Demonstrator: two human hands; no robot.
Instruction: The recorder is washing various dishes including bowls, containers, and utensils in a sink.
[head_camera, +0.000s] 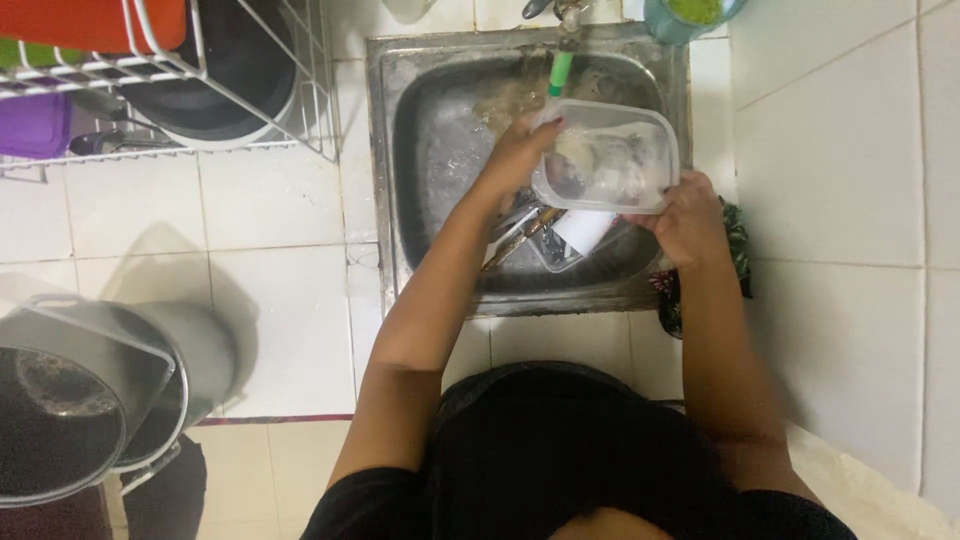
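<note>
Top-down view of a person in a black shirt at a tiled counter. Nearest, at lower left, a grey lidded pot (70, 400) stands on the floor or a low surface. Both forearms reach forward over a steel sink (400, 200). The right hand (690, 225) grips the near right corner of a clear plastic container (605, 155), held tilted above the basin; the left hand (520, 150) is closed on its left rim, fingers curled inside as if rubbing. The container looks wet and soapy, so washing appears under way, with rinsing not finished. Beneath it, cutlery (525, 230) and another clear piece lie unwashed in the basin. Beyond, water falls from a green-tipped tap (562, 70). At far left, a white wire rack (200, 90) already holds dishes.
</note>
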